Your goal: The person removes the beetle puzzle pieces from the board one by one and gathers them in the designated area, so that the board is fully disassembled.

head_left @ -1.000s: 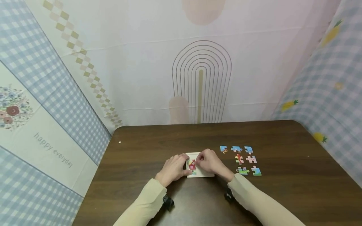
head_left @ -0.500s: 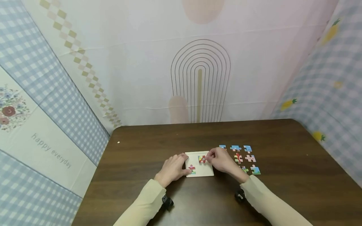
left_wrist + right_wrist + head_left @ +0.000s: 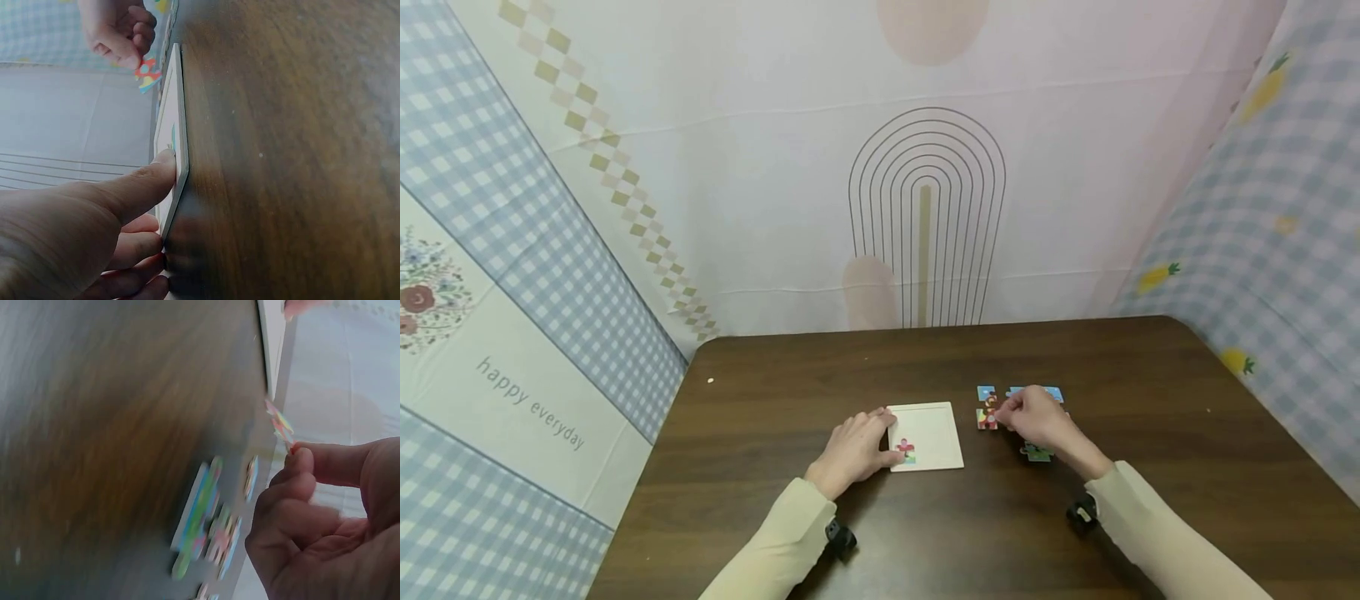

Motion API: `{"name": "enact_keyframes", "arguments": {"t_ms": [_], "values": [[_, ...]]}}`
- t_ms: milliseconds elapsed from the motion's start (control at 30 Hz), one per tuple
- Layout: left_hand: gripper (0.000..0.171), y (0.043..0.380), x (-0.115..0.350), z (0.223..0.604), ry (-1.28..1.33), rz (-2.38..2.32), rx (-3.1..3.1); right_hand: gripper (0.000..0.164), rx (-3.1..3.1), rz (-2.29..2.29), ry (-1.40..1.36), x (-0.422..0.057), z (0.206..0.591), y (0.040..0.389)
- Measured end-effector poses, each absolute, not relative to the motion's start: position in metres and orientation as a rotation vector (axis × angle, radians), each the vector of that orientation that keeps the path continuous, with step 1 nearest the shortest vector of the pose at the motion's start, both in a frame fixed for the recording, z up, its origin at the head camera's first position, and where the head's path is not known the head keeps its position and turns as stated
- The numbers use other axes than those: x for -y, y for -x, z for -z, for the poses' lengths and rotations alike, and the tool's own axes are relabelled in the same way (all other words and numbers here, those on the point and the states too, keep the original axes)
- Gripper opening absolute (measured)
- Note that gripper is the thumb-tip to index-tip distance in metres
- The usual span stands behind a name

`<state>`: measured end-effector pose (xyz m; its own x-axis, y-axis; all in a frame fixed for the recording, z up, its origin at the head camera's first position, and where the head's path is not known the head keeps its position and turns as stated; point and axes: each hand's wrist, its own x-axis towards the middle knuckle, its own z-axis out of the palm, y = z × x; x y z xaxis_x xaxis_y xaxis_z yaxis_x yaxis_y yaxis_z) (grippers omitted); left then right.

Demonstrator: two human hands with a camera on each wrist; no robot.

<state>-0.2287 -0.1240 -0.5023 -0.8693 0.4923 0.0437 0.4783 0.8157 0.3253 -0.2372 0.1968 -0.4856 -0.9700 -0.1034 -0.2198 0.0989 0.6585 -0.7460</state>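
Observation:
My left hand holds the left side of a white puzzle board, its thumb on the surface and its fingers along the edge. One puzzle piece, pink and green, sits in the board's near left corner, partly beside the thumb. My right hand pinches a red and yellow puzzle piece between thumb and index finger, raised above the table right of the board. In the right wrist view that held piece appears tilted and slightly blurred. Several loose pieces lie around and below the right hand, which partly hides them.
The dark wooden table bears the board and the loose pieces. A blue piece lies just beyond the held one; a green piece shows nearer the person. A patterned cloth hangs behind the table.
My right hand lifted the red and yellow piece off the board and carried it right, toward the loose pieces. The left hand kept its hold on the board.

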Motion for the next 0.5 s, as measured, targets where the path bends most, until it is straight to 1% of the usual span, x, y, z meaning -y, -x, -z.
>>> {"name": "enact_keyframes", "arguments": {"t_ms": [67, 200, 233, 300, 500], "values": [[0.052, 0.228, 0.125, 0.503, -0.789, -0.519, -2.950, 0.045, -2.637, 1.198, 0.007, -0.202, 0.488, 0.241], [0.055, 0.230, 0.125, 0.505, -0.782, -0.543, -2.946, 0.051, -2.641, 1.192, -0.012, -0.207, 0.491, 0.247], [0.056, 0.232, 0.125, 0.507, -0.784, -0.550, -2.946, 0.051, -2.645, 1.180, -0.013, -0.207, 0.491, 0.248], [0.056, 0.240, 0.127, 0.523, -0.809, -0.516, -2.973, 0.047, -2.652, 1.164, -0.036, -0.207, 0.492, 0.249], [0.056, 0.240, 0.128, 0.525, -0.788, -0.527, -2.953, 0.028, -2.732, 1.073, -0.069, -0.206, 0.493, 0.249]]}}
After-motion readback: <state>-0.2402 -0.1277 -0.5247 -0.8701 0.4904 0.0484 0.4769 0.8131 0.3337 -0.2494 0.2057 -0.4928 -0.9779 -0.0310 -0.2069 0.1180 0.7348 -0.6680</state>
